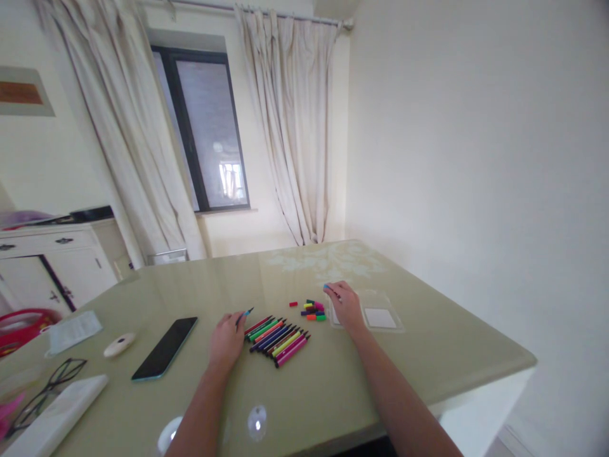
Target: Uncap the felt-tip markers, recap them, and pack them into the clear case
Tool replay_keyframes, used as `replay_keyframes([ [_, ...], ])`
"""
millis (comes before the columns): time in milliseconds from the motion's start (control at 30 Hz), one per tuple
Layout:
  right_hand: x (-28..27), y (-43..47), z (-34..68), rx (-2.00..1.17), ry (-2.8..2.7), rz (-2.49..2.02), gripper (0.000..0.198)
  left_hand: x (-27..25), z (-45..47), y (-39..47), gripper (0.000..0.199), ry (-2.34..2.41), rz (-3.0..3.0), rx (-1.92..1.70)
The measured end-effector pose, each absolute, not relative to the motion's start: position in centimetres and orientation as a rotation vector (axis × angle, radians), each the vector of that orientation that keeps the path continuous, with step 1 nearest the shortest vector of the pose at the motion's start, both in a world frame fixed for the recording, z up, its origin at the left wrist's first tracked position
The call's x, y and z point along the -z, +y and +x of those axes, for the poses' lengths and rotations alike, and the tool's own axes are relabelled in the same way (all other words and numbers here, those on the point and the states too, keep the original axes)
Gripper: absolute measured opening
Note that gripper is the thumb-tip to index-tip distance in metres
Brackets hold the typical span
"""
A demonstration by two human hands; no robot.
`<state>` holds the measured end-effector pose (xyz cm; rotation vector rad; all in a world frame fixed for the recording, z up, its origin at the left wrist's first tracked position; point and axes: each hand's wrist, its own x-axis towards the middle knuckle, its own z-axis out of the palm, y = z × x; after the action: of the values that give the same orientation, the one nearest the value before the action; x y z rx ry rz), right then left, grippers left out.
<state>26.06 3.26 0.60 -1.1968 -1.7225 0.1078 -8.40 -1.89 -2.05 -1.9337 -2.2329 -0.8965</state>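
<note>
My left hand [228, 339] is closed around a light-blue marker [247, 313], its dark tip bare and pointing up to the right. Just right of that hand lies a slanted row of several uncapped markers [278, 339] in red, green, orange, purple, yellow and pink. Pinched in the fingertips of my right hand [346, 306] is a light-blue marker cap [326, 288]; the fingers partly hide it. Between the hands, beyond the row, sits a loose cluster of colored caps [314, 310], with one red cap [293, 304] apart from it.
A clear plastic case [397, 320] lies partly under my right forearm. Toward the left are a phone [164, 349], a white oval object [119, 344], eyeglasses [61, 374], a long white object [66, 412] and a pale-blue mask [76, 331]. A wall borders the table's right side.
</note>
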Motion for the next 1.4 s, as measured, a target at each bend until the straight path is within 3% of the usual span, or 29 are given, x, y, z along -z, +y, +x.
replay_keyframes([
  [433, -1.4, 1.4, 23.8, -0.212, -2.238, -1.327, 0.008, 1.7, -4.1, -3.1, 0.046, -2.121, -2.137, 0.719],
  [700, -0.8, 1.0, 23.6, -0.261, -2.293, -1.266, 0.012, 2.1, 3.1, -6.5, 0.082, -1.784, -2.428, 0.594],
  [933, -0.3, 1.0, 23.4, -0.281, -2.293, -1.272, 0.016, 3.5, 1.8, -6.1, 0.091, -2.089, -2.048, 0.522],
  [1233, -0.7, 0.8, 22.9, -0.205, -2.271, -1.33, 0.009, 3.7, -0.6, -4.0, 0.087, -2.142, -2.064, 0.48],
  [1400, -0.7, 1.6, 24.0, -0.094, -1.986, -1.541, 0.017, 3.5, -1.7, -3.0, 0.087, -2.114, -2.122, 0.46],
])
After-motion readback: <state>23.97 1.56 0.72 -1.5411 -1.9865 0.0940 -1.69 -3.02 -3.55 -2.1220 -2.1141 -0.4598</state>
